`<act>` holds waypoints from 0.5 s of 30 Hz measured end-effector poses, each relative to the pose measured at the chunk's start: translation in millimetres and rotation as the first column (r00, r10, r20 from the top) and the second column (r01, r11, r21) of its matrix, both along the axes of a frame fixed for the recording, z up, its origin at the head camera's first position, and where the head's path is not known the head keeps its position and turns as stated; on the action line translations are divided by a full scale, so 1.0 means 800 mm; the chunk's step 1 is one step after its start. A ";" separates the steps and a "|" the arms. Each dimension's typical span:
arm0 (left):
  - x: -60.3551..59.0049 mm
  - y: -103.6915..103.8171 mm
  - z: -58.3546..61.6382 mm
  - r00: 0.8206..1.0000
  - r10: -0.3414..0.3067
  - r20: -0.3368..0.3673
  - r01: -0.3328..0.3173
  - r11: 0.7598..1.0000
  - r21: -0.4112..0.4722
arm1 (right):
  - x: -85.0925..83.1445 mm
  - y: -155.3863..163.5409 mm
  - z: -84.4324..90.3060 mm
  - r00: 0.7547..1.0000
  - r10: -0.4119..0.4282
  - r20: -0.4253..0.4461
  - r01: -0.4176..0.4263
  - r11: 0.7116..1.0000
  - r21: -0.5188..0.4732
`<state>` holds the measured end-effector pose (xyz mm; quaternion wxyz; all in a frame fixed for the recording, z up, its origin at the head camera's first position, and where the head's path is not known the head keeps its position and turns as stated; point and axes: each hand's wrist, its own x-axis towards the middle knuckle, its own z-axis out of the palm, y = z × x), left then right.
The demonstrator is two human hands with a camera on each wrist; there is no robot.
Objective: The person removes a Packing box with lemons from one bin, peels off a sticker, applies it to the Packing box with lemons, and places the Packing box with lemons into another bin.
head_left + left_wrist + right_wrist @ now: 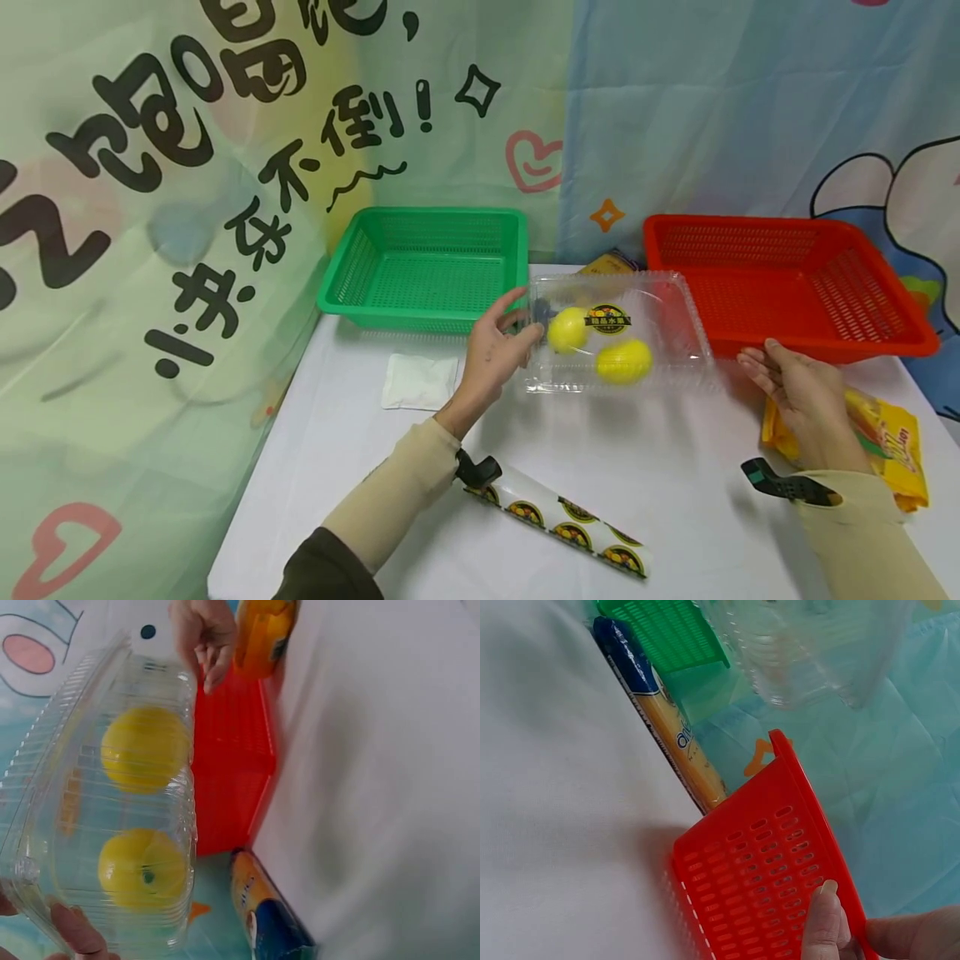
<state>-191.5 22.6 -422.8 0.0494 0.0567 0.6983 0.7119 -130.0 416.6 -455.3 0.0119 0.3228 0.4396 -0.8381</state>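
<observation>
My left hand (498,342) grips the left end of a clear plastic fruit box (675,333), raised and tilted over the table. Two lemons (625,362) lie inside it, and a black-and-gold fruit label (607,318) shows on its face. In the left wrist view, the left fingertips (79,930) curl round the box's edge. My right hand (806,400) is at the front rim of the red basket (892,321). Seen from the right wrist, one fingertip (825,907) overlaps the basket's outer wall while another digit meets the rim, pinching it.
A green basket (431,317) stands at the back left, with a white packet (420,382) before it. A sheet of fruit labels (573,525) lies in front. Beneath my right forearm is a yellow bag (896,442). A blue-and-yellow pasta pack (664,712) lies between the baskets.
</observation>
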 end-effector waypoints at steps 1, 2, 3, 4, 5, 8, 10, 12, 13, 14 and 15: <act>-0.001 0.002 0.001 1.000 0.004 0.005 -0.004 1.000 0.006 | 0.000 0.000 0.000 1.000 0.000 0.001 0.000 1.000 0.002; -0.003 0.004 0.002 1.000 0.006 0.008 -0.006 1.000 0.013 | 0.000 0.000 0.000 1.000 0.000 0.002 0.000 1.000 0.006; -0.004 0.006 0.003 1.000 0.005 0.009 -0.005 1.000 0.021 | -0.001 0.000 0.000 1.000 0.000 0.003 0.000 1.000 0.010; -0.005 0.008 0.004 1.000 0.002 0.010 -0.002 1.000 0.031 | -0.001 0.000 0.000 1.000 0.000 0.004 0.000 1.000 0.014; -0.007 0.009 0.005 1.000 0.000 0.011 0.000 0.999 0.037 | -0.001 0.000 0.000 1.000 -0.001 0.004 0.001 1.000 0.017; -0.012 0.015 0.007 1.000 -0.006 0.000 0.006 0.999 0.043 | -0.001 0.001 -0.001 1.000 -0.005 0.012 0.005 1.000 0.018; -0.014 0.018 0.009 1.000 -0.002 -0.005 0.002 0.999 0.039 | -0.002 0.001 -0.001 1.000 -0.009 0.024 0.008 1.000 0.018; -0.018 0.021 0.009 1.000 0.011 -0.008 -0.011 0.999 0.033 | -0.002 0.002 -0.001 0.999 -0.010 0.042 0.009 1.000 0.021; -0.019 0.023 0.010 1.000 0.017 -0.008 -0.017 0.999 0.028 | -0.002 0.001 -0.002 0.999 -0.010 0.049 0.009 1.000 0.027; -0.020 0.024 0.010 1.000 0.022 -0.008 -0.022 0.999 0.028 | -0.002 0.001 -0.002 0.998 -0.009 0.056 0.007 0.999 0.033; -0.022 0.025 0.009 1.000 0.028 -0.008 -0.028 0.999 0.026 | -0.002 0.001 -0.002 0.998 -0.007 0.060 0.005 0.999 0.039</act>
